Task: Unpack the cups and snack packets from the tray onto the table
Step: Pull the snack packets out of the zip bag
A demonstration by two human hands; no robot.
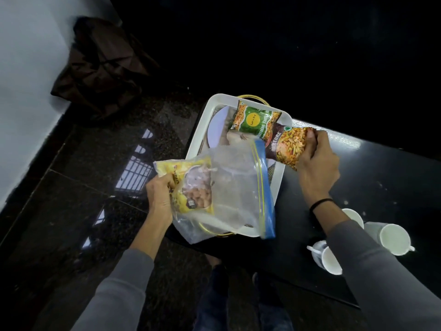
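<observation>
A white tray (pixel 202 123) sits at the left end of the black table (pixel 381 187). My left hand (pixel 160 197) grips a clear zip bag (pixel 238 187) with a blue seal, together with the yellow snack packet (pixel 191 185) in it, above the tray's near edge. My right hand (pixel 317 161) is closed on a dark brown mixture packet (pixel 284 146) over the tray's right rim. A green snack packet (pixel 253 120) lies at the tray's far end. Three white cups lie on the table behind my right forearm: one (pixel 393 237), a second (pixel 330 260), a third (pixel 353 216).
A round white plate (pixel 217 127) lies in the tray beside the green packet. A dark brown cloth bag (pixel 100 68) slumps on the floor by the white wall. The dark polished floor (pixel 83 187) lies left of the table. My legs stand below the table's near edge.
</observation>
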